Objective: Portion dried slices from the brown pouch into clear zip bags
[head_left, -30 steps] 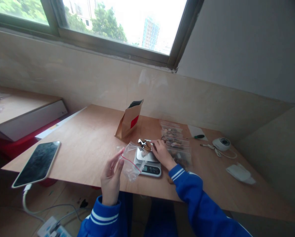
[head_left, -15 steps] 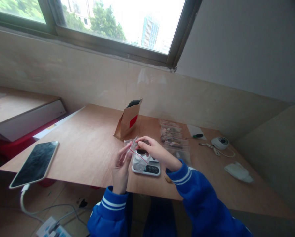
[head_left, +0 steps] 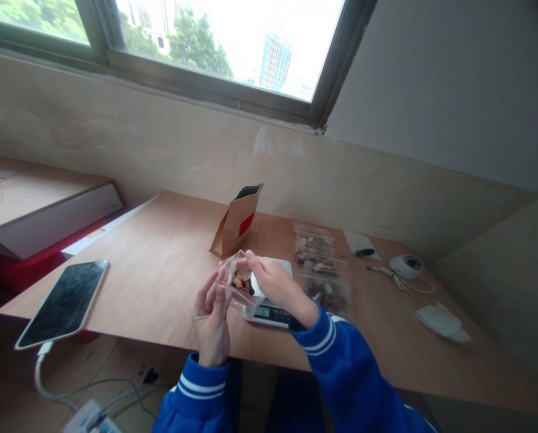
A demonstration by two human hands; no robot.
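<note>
My left hand [head_left: 211, 322] is closed on the left side of a clear zip bag [head_left: 233, 293], which is tilted in the air. Brown dried pieces [head_left: 240, 280], some tan and some dark, show inside it; they look like dried mushrooms. At the bag's upper right edge, my right hand [head_left: 275, 281] pinches the plastic, and its fingertips are partly hidden. Behind and below the hands sits a white kitchen scale [head_left: 273, 317] with a dark control panel, partly covered by the bag and my right hand.
A brown paper pouch [head_left: 238, 225] stands open behind the hands. Several filled zip bags [head_left: 325, 288] lie in a row to the right. Beyond them are a screwdriver [head_left: 364, 252], a white dome camera [head_left: 405, 266] and a white crumpled item [head_left: 442, 322]. A phone [head_left: 65, 304] lies left.
Brown pieces now show inside the zip bag, which looked empty before. The bag has moved slightly left and tilted. My right hand has gone from holding a dark piece to pinching the bag's edge.
</note>
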